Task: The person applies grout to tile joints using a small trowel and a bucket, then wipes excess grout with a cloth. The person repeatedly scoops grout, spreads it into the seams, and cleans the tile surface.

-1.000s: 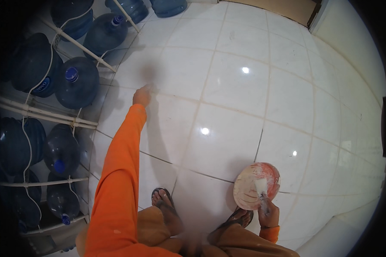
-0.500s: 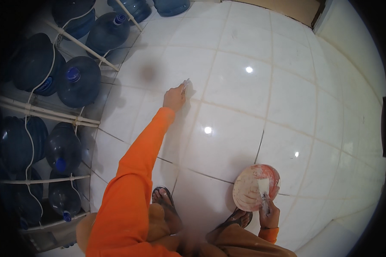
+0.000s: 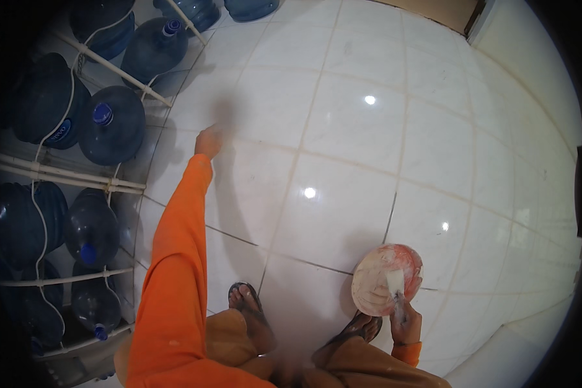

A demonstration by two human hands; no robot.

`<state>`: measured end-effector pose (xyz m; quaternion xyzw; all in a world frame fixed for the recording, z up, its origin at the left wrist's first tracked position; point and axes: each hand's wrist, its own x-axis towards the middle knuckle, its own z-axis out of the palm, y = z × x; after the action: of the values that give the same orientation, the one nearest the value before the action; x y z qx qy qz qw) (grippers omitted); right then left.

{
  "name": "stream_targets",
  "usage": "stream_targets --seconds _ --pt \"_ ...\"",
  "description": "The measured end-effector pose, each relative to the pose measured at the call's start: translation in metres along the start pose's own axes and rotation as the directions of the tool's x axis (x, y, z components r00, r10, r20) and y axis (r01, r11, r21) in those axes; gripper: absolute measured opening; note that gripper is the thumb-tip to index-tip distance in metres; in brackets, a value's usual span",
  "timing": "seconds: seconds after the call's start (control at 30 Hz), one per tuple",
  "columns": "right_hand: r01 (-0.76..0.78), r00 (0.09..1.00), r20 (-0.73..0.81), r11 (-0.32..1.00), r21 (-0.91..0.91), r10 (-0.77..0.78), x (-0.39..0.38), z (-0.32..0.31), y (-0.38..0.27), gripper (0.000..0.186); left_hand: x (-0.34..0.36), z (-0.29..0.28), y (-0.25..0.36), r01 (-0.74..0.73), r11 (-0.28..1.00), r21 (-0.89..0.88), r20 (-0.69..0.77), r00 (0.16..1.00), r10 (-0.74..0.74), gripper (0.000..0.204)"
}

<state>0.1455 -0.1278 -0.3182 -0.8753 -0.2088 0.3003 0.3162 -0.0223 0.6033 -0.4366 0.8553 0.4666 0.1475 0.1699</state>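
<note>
Near the bottom right, my right hand is closed on a white putty knife and the near edge of a round, red-and-pale container smeared with a pale paste. My left hand, at the end of an orange sleeve, reaches low over the white tiles left of centre, fingers curled; what they hold is too small and hidden to make out. Pale lines run along many tile joints, while several nearer joints look dark.
Several large blue water jugs lie in a white rack along the left. A wall curves down the right, and a brown panel stands at the top. My sandalled feet are at the bottom.
My left hand swept right along a tile joint half a second ago and is now back at the left. My right hand with the container has stayed nearly still.
</note>
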Motion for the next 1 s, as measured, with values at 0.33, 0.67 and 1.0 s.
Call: stream_targets --seconds 0.33,0.67,1.0 --pt "0.086 0.996 0.035 0.996 0.034 -0.087 0.017 0.012 -0.023 0.045 -0.091 0.021 0.158 -0.013 0.997 0.074 0.227 0.974 -0.004 0.036" --pt "0.021 1.0 -0.001 0.999 -0.034 -0.021 -0.006 0.002 -0.014 0.044 -0.004 0.004 0.036 -0.101 0.993 0.055 -0.123 0.987 0.107 0.031" --pt "0.031 1.0 0.0 0.998 0.047 -0.031 0.002 0.006 -0.014 0.045 -0.043 0.046 0.124 -0.156 0.981 0.111 0.027 0.988 0.154 0.038"
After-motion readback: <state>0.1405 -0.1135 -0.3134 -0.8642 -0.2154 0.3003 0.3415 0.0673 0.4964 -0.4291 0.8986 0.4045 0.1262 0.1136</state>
